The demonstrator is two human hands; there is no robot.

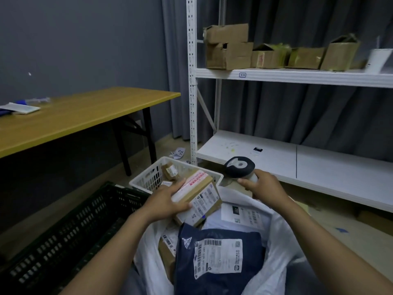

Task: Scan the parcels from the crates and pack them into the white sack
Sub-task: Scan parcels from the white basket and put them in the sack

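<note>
Fingers (180, 184) of left hand (163, 202) grip box (202, 193), right hand (264, 188) scanner (239, 167); parcels (219, 258) fill white sack (284, 241).

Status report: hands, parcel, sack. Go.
Left hand grips cardboard parcel by white sack mouth. Right hand holds scanner. Navy mailer lies topmost inside.

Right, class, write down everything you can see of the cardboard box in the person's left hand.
The cardboard box is brown and rectangular, with red-printed white tape along its upper edge and a white barcode label facing the camera. It looks closed, tilted, held above the open white sack, before the white basket. The left hand grips its left end, thumb on the label. The scanner in the right hand does not touch it.
</note>
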